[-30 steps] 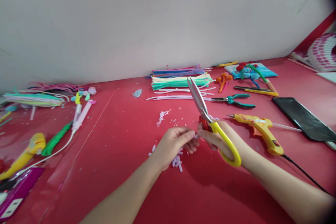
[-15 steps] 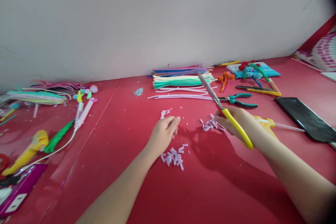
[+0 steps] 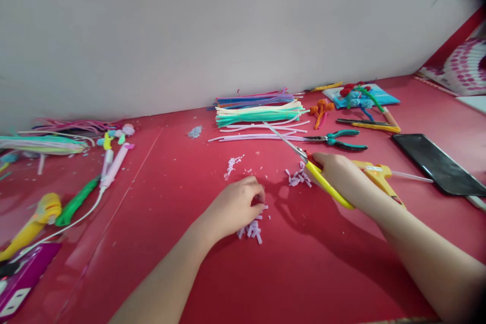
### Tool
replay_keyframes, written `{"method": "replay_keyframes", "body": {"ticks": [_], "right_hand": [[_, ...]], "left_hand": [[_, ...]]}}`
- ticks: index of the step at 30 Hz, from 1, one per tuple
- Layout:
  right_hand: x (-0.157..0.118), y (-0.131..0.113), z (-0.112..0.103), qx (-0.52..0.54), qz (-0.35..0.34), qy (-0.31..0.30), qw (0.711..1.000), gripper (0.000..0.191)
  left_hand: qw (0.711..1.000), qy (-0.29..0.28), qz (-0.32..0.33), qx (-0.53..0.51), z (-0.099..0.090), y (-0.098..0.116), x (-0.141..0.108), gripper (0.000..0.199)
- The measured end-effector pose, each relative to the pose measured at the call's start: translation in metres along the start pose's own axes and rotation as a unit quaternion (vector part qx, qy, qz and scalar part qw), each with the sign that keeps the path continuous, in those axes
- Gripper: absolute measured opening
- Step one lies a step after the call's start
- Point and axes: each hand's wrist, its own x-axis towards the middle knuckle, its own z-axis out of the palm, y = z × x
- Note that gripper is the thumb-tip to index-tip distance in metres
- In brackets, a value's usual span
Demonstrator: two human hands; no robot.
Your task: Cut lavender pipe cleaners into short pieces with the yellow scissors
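Note:
My left hand is bent over the near pile of short lilac pieces, its thumb and fingers curled close together at the pile's upper edge. Whatever is between those fingertips is too small to make out. My right hand holds yellow-handled scissors, blades pointing up and left. Just left of that hand lies a second pile of lilac pieces. Fine lilac scraps are scattered above my left hand.
Behind the hands lie bundled pipe cleaners and teal pliers. A yellow glue gun and a black phone are at the right. More pipe cleaners and a purple power strip are at the left.
My left hand has moved down over the near pile, covering part of it. The scissors have tilted further left in my right hand. The whole view has shifted slightly.

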Motion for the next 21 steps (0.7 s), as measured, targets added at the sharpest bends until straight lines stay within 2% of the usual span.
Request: {"method": "replay_keyframes", "body": {"ticks": [3,6,10,12,15,17,21], "right_hand": [[-0.002,-0.004,0.003,-0.008,-0.016,0.006,1.000,0.022],[-0.004,-0.008,0.006,-0.007,-0.029,0.011,0.999,0.023],[-0.011,-0.016,0.012,0.076,-0.050,0.008,0.996,0.022],[-0.017,-0.023,0.013,0.163,-0.075,-0.037,0.983,0.020],[-0.026,-0.035,0.012,0.287,-0.109,-0.115,0.945,0.016],[-0.031,-0.041,0.010,0.332,-0.107,-0.132,0.928,0.013],[-0.034,-0.044,0.010,0.363,-0.089,-0.130,0.918,0.009]], "left_hand": [[0.999,0.000,0.000,0.033,0.005,0.002,-0.001,0.008],[1.000,-0.008,-0.009,0.023,0.006,0.003,-0.001,0.011],[0.993,0.030,-0.052,-0.097,0.007,0.004,0.002,0.011],[0.974,0.014,-0.089,-0.210,0.008,0.006,0.003,0.013],[0.923,-0.037,-0.130,-0.360,0.009,0.011,0.004,0.016],[0.903,-0.050,-0.137,-0.404,0.009,0.014,0.004,0.016],[0.894,-0.053,-0.134,-0.424,0.011,0.016,0.003,0.016]]}}
